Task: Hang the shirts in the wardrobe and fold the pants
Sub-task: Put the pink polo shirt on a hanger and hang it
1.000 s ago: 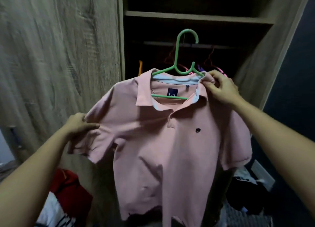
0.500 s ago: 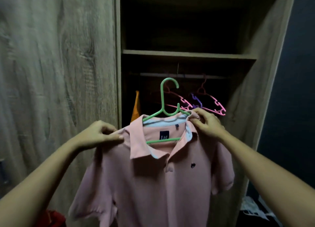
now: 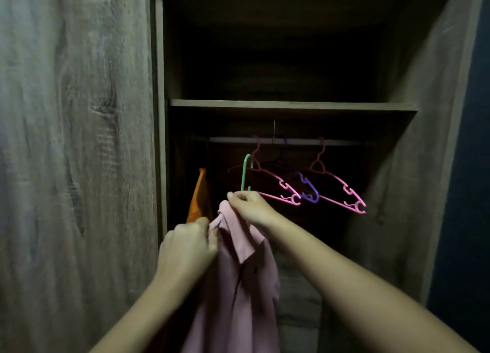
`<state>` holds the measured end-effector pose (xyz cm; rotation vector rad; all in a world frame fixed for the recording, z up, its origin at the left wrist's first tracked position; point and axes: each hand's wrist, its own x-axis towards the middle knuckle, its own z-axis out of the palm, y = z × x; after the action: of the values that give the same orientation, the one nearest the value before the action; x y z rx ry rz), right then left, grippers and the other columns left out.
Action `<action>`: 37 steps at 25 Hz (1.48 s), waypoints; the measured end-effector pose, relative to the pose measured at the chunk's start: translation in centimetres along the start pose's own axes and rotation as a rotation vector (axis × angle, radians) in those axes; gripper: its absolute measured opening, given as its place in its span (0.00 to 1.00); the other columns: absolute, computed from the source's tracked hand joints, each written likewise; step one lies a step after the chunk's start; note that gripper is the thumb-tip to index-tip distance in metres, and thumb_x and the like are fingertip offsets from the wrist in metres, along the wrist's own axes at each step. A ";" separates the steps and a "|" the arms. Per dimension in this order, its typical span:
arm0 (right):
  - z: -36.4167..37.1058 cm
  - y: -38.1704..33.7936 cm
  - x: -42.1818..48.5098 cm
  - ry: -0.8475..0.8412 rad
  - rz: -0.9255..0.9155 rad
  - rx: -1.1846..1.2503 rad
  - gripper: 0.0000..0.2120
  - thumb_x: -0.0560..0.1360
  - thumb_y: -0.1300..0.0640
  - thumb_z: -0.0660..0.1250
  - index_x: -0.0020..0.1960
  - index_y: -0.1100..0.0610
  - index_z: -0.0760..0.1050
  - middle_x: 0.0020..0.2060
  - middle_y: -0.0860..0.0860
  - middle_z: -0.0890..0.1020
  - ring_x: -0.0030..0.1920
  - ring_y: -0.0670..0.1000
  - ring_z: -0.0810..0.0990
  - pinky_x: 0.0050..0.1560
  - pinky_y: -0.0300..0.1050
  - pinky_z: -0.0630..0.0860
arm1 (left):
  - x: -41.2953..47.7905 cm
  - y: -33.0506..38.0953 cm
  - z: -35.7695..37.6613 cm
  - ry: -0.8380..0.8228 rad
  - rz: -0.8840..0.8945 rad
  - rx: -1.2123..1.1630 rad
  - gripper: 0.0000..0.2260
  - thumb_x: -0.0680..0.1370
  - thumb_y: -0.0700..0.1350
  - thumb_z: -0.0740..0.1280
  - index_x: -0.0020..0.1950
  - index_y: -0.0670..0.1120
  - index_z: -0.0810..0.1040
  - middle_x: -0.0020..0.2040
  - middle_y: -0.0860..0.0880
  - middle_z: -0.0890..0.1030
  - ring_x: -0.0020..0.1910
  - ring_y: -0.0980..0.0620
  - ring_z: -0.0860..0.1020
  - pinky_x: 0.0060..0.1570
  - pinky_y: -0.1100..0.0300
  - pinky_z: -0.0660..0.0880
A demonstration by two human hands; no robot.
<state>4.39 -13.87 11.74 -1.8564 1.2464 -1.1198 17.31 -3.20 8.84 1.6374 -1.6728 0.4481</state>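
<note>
right hand (image 3: 250, 206) curled, pink shirt (image 3: 238, 294) pinched at collar, directly under green hanger (image 3: 245, 172) hook | left hand (image 3: 188, 246) clenched on shirt fabric, just lower-left | hook seen below rail (image 3: 291, 141)

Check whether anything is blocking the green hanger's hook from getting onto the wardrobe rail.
Nothing visible blocks it outright. The green hanger's hook is just below the rail, close beside the left pink hanger that hangs there. It may snag on that one. The stretch of rail to that hanger's left looks bare.
</note>
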 end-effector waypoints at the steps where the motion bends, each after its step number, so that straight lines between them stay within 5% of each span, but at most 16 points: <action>1: -0.1 0.3 1.2 0.000 -0.009 0.026 0.17 0.71 0.41 0.62 0.55 0.47 0.78 0.49 0.49 0.81 0.54 0.51 0.77 0.58 0.46 0.73 | 0.7 1.3 0.8 -0.020 -0.028 0.051 0.14 0.77 0.55 0.57 0.46 0.46 0.76 0.46 0.42 0.81 0.48 0.37 0.79 0.41 0.52 0.72; 4: -0.7 1.7 5.1 0.053 0.003 0.153 0.23 0.75 0.54 0.64 0.68 0.60 0.67 0.56 0.54 0.80 0.59 0.52 0.77 0.66 0.49 0.70 | 3.5 3.6 2.5 -0.068 -0.055 0.082 0.13 0.77 0.56 0.58 0.49 0.49 0.76 0.48 0.46 0.80 0.51 0.41 0.78 0.39 0.56 0.68; 8: -2.0 2.0 9.7 0.015 -0.009 0.340 0.07 0.77 0.61 0.60 0.50 0.61 0.76 0.39 0.54 0.80 0.44 0.51 0.78 0.50 0.45 0.74 | 7.4 3.6 5.9 -0.066 0.010 -0.143 0.13 0.75 0.51 0.59 0.57 0.50 0.76 0.48 0.48 0.81 0.48 0.45 0.79 0.42 0.57 0.71; 12: -2.6 2.0 14.7 -0.048 -0.094 0.312 0.09 0.77 0.60 0.60 0.48 0.60 0.79 0.43 0.62 0.82 0.43 0.52 0.80 0.48 0.47 0.75 | 11.6 3.7 8.7 -0.004 0.021 -0.284 0.13 0.75 0.46 0.62 0.58 0.49 0.76 0.43 0.50 0.82 0.42 0.50 0.79 0.38 0.64 0.66; 20: -2.5 2.5 21.1 -0.088 -0.028 0.205 0.09 0.76 0.59 0.61 0.40 0.53 0.78 0.33 0.52 0.80 0.35 0.50 0.79 0.38 0.42 0.75 | 16.3 1.9 12.8 -0.035 -0.016 -0.328 0.13 0.74 0.44 0.62 0.58 0.49 0.76 0.38 0.50 0.79 0.38 0.48 0.78 0.37 0.62 0.67; 23: -2.1 3.5 21.5 -0.140 0.027 0.153 0.07 0.75 0.59 0.63 0.48 0.59 0.78 0.41 0.57 0.82 0.42 0.54 0.80 0.40 0.43 0.76 | 16.0 1.3 13.9 -0.090 -0.027 -0.319 0.13 0.74 0.43 0.61 0.57 0.48 0.76 0.39 0.48 0.80 0.42 0.44 0.79 0.38 0.59 0.66; 26: -1.8 3.9 21.5 -0.142 0.035 0.148 0.14 0.75 0.58 0.62 0.58 0.63 0.76 0.47 0.60 0.82 0.46 0.56 0.81 0.44 0.47 0.77 | 15.4 0.8 14.5 -0.105 -0.047 -0.349 0.20 0.74 0.43 0.60 0.66 0.51 0.71 0.41 0.46 0.81 0.40 0.45 0.79 0.38 0.60 0.68; 29: -2.5 2.6 20.5 -0.092 -0.003 -0.070 0.14 0.76 0.58 0.61 0.58 0.63 0.75 0.52 0.61 0.81 0.52 0.59 0.79 0.48 0.46 0.76 | 15.6 0.8 14.2 -0.130 -0.042 -0.285 0.22 0.77 0.50 0.61 0.70 0.48 0.67 0.55 0.43 0.81 0.55 0.41 0.78 0.49 0.57 0.71; 32: -3.4 1.2 18.6 0.163 -0.187 -0.438 0.16 0.77 0.59 0.59 0.61 0.65 0.74 0.58 0.65 0.77 0.60 0.62 0.75 0.57 0.47 0.71 | 14.5 0.7 12.1 -0.074 -0.063 -0.189 0.30 0.77 0.58 0.62 0.74 0.43 0.62 0.61 0.40 0.78 0.60 0.42 0.77 0.56 0.55 0.72; 37: 0.4 -1.1 10.8 0.279 -0.722 -0.316 0.15 0.73 0.64 0.60 0.59 0.61 0.75 0.56 0.57 0.77 0.56 0.55 0.76 0.60 0.44 0.68 | 8.6 -4.6 5.7 0.222 -0.139 -0.249 0.24 0.72 0.52 0.58 0.64 0.43 0.76 0.56 0.43 0.82 0.55 0.47 0.81 0.56 0.57 0.73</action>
<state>7.23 -23.55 15.81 -2.5692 0.9413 -1.6740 21.02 -13.84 10.01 1.4523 -1.3817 0.3254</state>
